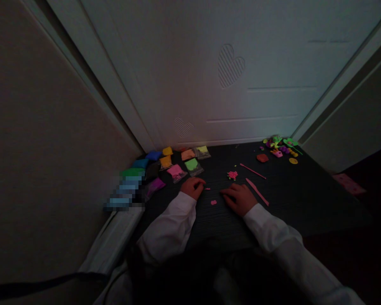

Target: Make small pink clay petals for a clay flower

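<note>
My left hand [193, 187] rests on the dark table with its fingers curled and the tips drawn together. A tiny strip of pink clay [207, 189] lies right by those fingertips; whether they grip anything is too small to see. My right hand [239, 198] lies on the table with fingers stretched out to the left, holding nothing visible. Between the hands, nearer to me, sits a flattened pink clay piece [213, 202]. Beyond the right hand is a small pink clay shape with green bits [232, 175]. A pink modelling knife [257, 191] and a thin pink stick tool [253, 171] lie beside it.
Bags of coloured clay, among them a green bag [193, 166] and a pink bag [177, 172], cover the table's left side. At the far right are finished-looking clay pieces [276, 146] and a reddish-brown lump [262, 158]. A white panel with hearts [230, 65] rises behind the table.
</note>
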`<state>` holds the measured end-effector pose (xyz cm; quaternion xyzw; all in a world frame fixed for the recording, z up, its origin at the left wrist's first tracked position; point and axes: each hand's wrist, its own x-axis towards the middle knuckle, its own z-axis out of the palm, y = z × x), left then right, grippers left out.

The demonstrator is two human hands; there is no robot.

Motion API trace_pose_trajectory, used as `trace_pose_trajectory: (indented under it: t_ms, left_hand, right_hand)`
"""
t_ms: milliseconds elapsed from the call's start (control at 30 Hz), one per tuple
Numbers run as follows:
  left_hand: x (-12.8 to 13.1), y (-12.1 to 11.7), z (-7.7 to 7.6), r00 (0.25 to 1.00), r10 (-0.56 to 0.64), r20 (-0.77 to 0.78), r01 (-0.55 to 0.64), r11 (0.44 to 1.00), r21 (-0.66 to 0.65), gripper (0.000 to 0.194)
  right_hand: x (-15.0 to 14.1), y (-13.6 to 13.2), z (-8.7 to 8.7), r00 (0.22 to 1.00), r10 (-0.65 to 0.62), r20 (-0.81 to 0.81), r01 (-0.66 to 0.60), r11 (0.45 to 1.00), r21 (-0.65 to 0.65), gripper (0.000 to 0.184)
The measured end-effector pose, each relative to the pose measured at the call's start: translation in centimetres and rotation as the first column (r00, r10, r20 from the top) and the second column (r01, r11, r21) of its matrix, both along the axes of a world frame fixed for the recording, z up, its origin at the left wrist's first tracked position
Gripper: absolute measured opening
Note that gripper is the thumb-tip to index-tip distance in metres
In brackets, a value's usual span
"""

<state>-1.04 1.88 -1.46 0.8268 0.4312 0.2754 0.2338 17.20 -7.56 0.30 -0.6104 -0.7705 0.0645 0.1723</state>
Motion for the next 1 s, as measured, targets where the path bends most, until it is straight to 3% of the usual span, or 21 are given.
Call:
trace_pose_trajectory:
  t_ms: [667,867,1000]
  left_hand:
    - [-0.18,0.19,-0.25,1.000,-0.017,-0.021,0.017,1.000,-0.005,0.018]
    - [0.08,0.21,-0.40,0.990,-0.116,-0.082,0.123,0.989,0.079,0.021]
    - [0.12,0.16,-0.66,0.987,-0.107,-0.122,0.122,0.985,0.122,0.023]
  right_hand:
    - [0.48,0.49,-0.76,0.997,-0.050,-0.059,0.051,0.999,0.012,0.023]
    - [0.30,0.58,-0.60,0.997,-0.056,-0.058,0.057,0.998,0.015,0.022]
    - [-0.05,0.72,-0.40,0.998,-0.053,-0.041,0.053,0.998,0.015,0.022]
